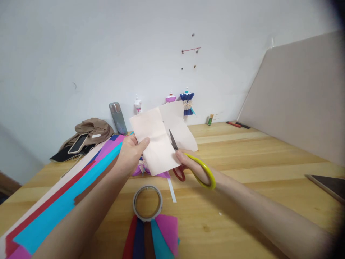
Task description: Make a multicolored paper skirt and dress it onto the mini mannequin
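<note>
A sheet of pale pink paper [153, 138] is pinched at its left side by my left hand [132, 151], thumb on top. My right hand [188, 162] holds scissors [206, 172] with one yellow and one red handle. Their blades point up and away, at a slit that splits the sheet from its near edge, and the far part of the paper [178, 122] spreads to the right. Below the sheet, a purple paper piece [163, 175] on the table is mostly hidden. A white strip [171, 190] lies just nearer.
A tape roll [147, 219] rests on fanned coloured paper strips [144, 239]. Long coloured sheets [64, 194] lie at left, with a phone [78, 143], a cap [94, 126] and a flask [118, 118] behind. Paper-dressed figures [187, 104] stand by the wall; a small bottle [210, 119] is right of them.
</note>
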The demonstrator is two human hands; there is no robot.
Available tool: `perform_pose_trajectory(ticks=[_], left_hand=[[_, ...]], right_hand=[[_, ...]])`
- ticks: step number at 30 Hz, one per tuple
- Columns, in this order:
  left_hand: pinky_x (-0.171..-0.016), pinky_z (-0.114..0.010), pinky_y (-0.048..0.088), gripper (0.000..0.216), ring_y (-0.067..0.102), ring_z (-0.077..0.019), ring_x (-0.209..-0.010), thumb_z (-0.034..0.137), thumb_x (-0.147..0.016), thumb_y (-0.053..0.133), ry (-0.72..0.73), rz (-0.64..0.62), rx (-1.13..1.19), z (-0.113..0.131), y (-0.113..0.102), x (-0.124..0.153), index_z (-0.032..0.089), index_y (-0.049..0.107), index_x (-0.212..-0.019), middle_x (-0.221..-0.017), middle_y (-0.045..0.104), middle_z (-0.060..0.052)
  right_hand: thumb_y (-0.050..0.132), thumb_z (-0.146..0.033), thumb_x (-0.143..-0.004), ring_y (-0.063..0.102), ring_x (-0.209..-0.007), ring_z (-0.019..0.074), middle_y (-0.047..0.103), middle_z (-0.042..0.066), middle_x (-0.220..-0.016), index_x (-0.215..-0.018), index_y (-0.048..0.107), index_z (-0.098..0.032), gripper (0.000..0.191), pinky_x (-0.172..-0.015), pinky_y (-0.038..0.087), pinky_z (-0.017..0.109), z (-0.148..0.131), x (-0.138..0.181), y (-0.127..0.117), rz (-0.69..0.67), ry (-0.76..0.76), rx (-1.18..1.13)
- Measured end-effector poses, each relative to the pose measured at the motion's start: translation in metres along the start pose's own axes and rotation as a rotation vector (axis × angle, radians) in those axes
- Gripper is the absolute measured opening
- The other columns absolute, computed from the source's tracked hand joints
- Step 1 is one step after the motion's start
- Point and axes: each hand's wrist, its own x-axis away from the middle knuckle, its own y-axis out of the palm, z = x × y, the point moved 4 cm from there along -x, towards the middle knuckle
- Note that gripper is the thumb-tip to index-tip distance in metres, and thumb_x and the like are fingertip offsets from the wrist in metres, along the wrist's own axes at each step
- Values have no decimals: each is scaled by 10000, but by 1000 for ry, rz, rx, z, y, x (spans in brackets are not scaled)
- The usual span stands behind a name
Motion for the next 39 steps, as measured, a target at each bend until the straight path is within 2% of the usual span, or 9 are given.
perform_pose_trajectory(ticks=[13,20,30,39], left_hand=[[-883,-421,566,400,714,-316,-1001,287,-615,852,-28,24,1,2,6,4,100,717,-942,-1014,773,-137],[-878,-419,566,402,716,-314,-993,284,-619,847,-28,28,1,0,3,3,98,714,-951,-1007,774,-136],[-888,-433,567,402,719,-323,-982,266,-591,858,-57,34,24,1,6,3,93,712,-923,-983,776,-142],[-906,-449,571,453,691,-359,-1071,239,-517,899,-113,38,85,2,7,4,99,706,-903,-973,777,-147]], right_hand=[[415,-763,-884,509,-444,127,524,-7,-512,-640,473,-203,613,-487,400,280,0,-1,0,20,-13,54],[367,-754,-898,473,-363,116,477,-10,-401,-570,432,-215,634,-430,360,258,0,-1,-1,28,-16,117],[433,-786,-856,397,-275,89,429,-54,-361,-606,386,-226,614,-316,274,218,3,1,-3,109,66,83],[484,-772,-835,324,-232,86,365,-78,-332,-614,348,-244,588,-277,203,229,2,1,0,186,158,93]])
